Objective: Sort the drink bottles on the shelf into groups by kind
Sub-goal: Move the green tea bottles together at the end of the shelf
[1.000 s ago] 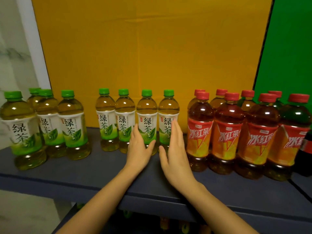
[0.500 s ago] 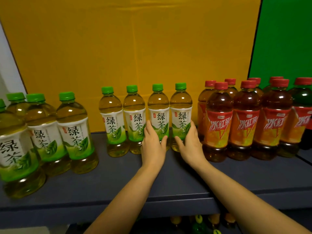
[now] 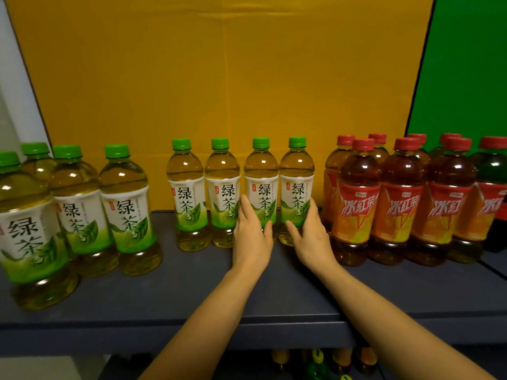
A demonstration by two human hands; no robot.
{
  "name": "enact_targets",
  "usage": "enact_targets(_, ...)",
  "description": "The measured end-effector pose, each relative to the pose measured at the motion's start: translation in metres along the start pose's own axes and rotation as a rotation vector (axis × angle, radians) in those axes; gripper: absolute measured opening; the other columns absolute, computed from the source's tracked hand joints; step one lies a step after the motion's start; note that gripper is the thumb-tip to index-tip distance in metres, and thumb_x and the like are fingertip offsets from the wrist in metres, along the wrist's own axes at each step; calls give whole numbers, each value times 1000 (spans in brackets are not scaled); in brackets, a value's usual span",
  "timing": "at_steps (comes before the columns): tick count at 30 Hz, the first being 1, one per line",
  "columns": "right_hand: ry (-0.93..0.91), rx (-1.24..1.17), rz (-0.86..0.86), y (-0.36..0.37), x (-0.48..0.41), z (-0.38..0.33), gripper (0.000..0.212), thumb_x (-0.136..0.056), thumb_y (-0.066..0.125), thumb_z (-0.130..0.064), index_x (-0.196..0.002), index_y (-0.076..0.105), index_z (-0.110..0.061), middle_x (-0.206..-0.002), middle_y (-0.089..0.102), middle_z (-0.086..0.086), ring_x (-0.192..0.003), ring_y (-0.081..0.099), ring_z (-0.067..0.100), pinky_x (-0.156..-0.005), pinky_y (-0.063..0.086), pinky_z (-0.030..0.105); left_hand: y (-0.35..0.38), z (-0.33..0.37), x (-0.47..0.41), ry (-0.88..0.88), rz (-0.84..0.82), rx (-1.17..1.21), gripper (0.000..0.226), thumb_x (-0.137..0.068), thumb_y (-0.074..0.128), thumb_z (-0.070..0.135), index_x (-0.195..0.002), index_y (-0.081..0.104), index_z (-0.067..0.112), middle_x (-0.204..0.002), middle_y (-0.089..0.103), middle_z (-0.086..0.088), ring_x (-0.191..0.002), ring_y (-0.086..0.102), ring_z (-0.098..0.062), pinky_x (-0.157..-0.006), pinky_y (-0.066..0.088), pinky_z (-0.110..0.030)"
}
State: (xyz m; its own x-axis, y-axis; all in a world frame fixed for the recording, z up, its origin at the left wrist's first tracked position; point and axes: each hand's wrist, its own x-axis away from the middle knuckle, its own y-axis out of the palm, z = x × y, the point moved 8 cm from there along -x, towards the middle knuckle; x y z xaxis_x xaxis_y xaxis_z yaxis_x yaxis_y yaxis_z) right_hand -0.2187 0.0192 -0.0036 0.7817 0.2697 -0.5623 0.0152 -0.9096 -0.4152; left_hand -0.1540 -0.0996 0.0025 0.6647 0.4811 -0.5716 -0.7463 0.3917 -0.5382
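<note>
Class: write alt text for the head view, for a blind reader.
The left hand grips one green tea bottle and the right hand the neighbouring bottle, on a dark shelf. More green tea bottles stand left, red-capped bottles right.

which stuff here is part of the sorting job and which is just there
Job:
middle green tea row; left hand grips its third bottle, right hand its fourth bottle
left green tea cluster
red-capped iced tea bottles
shelf

Just there:
yellow backdrop
green backdrop
bottles on the lower shelf
</note>
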Motion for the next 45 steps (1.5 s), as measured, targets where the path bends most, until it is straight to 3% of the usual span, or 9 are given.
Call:
enact_targets(12,-18,19,-43,1,11,-2,79,-82,61,-13,-146,15,-10,-149,31,12,-139,29,24,-111,31,46,-14,-1,1,-115,65,118,64,-81,68,13,-134,33,7,-134,53,-11,-124,50,-25,-99,37,-30)
enact_targets(15,-60,78,-56,-2,20,-11,78,-84,60,-14,-146,14,-8,-151,26,11,-140,23,24,-115,25,43,-15,-6,-1,-117,111,143,68,-75,74,14,-133,39,8,-131,55,-11,-123,51,-26,-103,41,-40)
enact_targets(19,-144,152,-37,-11,35,-29,75,-89,57,-15,-147,11,-9,-156,11,4,-143,10,17,-110,7,18,-16,-10,-2,-112,146,141,73,-71,78,17,-134,42,9,-131,55,-10,-123,51,-26,-98,45,-46)
enact_targets(24,-269,144,14,-17,44,-55,49,-88,56,-13,-134,40,-12,-145,35,0,-134,29,13,-108,25,23,-17,-9,-2,-85,163,91,67,-71,77,21,-131,48,13,-124,59,-7,-114,57,-25,-87,53,-46)
enact_targets(28,-287,12,-12,-10,40,-76,27,-91,51,-11,-117,52,-16,-113,53,-7,-110,49,7,-92,43,23,-25,-8,3,-95,190,132,54,-75,70,11,-127,54,13,-117,65,-7,-106,63,-23,-87,53,-45)
enact_targets(33,-275,-63,-105,12,25,-97,28,-93,47,-12,-120,55,-13,-117,59,0,-105,54,11,-91,44,25,-71,-10,18,-67,422,227,21,-80,57,-3,-93,66,11,-89,70,-4,-74,64,-16,-73,55,-35)
enact_targets(36,-232,-64,-162,32,18,-100,38,-94,46,-13,-132,46,-10,-132,53,5,-120,50,18,-102,40,36,-103,-18,23,18,609,197,22,-76,53,-8,-93,59,5,-90,61,-8,-82,55,-20,-74,41,-21)
enact_targets(39,-183,-37,-215,54,14,-100,52,-93,46,-13,-142,29,-7,-146,38,7,-135,35,20,-109,27,30,-120,-37,17,-13,645,123,34,-74,54,-5,-107,50,0,-107,52,-16,-102,49,-30,-89,40,-33)
enact_targets(45,-73,-31,-255,92,16,-93,68,-92,46,-9,-147,7,-2,-156,12,13,-144,13,23,-118,13,32,-99,-72,-9,-153,324,45,74,-85,60,12,-143,15,-2,-149,24,-22,-137,25,-34,-110,24,-40)
